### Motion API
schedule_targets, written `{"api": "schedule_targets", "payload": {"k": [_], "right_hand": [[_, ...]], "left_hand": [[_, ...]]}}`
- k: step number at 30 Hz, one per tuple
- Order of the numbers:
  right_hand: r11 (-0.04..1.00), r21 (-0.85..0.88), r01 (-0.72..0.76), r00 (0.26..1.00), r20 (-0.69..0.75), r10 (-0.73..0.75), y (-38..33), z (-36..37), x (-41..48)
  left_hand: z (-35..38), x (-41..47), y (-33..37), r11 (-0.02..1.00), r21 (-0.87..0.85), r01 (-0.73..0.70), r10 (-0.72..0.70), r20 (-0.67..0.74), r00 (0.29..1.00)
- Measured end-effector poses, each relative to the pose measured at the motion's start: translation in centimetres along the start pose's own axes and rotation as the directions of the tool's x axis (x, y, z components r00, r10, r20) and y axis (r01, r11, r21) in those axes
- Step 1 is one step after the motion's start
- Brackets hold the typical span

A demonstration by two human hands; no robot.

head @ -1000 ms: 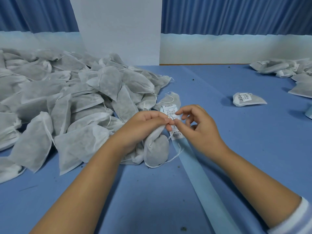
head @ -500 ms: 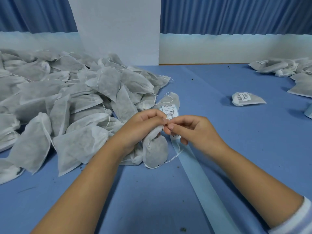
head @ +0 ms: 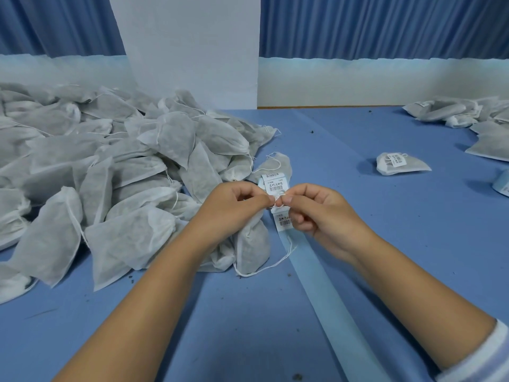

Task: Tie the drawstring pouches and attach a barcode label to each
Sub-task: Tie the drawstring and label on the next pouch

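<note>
- At centre, pinching the gathered neck of a white drawstring pouch [head: 252, 244] with the left hand [head: 239, 201], fingers curled tight on the fabric.
- Meeting it fingertip to fingertip from three o'clock with the right hand [head: 314, 208], thumb and forefinger nipped together on that neck or its cord; cannot tell which.
- Resting the pouch's filled body on the blue table [head: 385, 244], at six o'clock of the left hand, with a loose drawstring [head: 271, 265] trailing toward four o'clock.
- Beneath the hands, a pale backing strip [head: 322, 293] carrying barcode labels [head: 274, 186].
- Heaped from nine to eleven o'clock, a pile of pouches [head: 110, 166].
- Alone at two o'clock, a labelled pouch [head: 399, 164].
</note>
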State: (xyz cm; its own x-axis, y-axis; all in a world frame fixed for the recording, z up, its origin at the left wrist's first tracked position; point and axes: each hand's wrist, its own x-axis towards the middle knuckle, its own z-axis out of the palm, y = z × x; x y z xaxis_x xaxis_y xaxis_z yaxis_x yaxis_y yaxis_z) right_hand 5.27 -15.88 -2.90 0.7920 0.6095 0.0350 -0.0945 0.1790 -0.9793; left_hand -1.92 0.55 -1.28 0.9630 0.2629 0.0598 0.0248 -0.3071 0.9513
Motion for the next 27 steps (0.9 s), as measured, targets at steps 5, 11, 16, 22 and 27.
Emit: {"api": "schedule_targets", "payload": {"k": [5, 11, 16, 22, 27], "right_hand": [[0.972, -0.228, 0.059, 0.998, -0.010, -0.063, -0.22, -0.03, -0.19], [0.789, -0.575, 0.218, 0.959, -0.024, -0.282, 0.70, -0.24, -0.26], [0.843, -0.528, 0.101, 0.995, 0.033, -0.099, 0.09, 0.14, -0.39], [0.955, -0.295, -0.010, 1.000, 0.010, 0.014, -0.18, 0.04, -0.32], [0.941, -0.304, 0.146, 0.989, 0.012, -0.150, 0.04, -0.07, -0.30]], "left_hand": [[0.02, 0.06, -0.11, 0.995, 0.095, -0.030, 0.032, -0.017, 0.999], [-0.26, -0.04, -0.13, 0.980, 0.161, -0.115, 0.114, 0.015, 0.993], [-0.57, -0.12, -0.19, 0.962, 0.217, -0.167, 0.163, 0.035, 0.986], [-0.52, 0.03, -0.07, 0.988, 0.095, -0.124, 0.119, 0.059, 0.991], [-0.40, -0.02, 0.09, 1.000, -0.013, -0.007, 0.008, 0.109, 0.994]]}}
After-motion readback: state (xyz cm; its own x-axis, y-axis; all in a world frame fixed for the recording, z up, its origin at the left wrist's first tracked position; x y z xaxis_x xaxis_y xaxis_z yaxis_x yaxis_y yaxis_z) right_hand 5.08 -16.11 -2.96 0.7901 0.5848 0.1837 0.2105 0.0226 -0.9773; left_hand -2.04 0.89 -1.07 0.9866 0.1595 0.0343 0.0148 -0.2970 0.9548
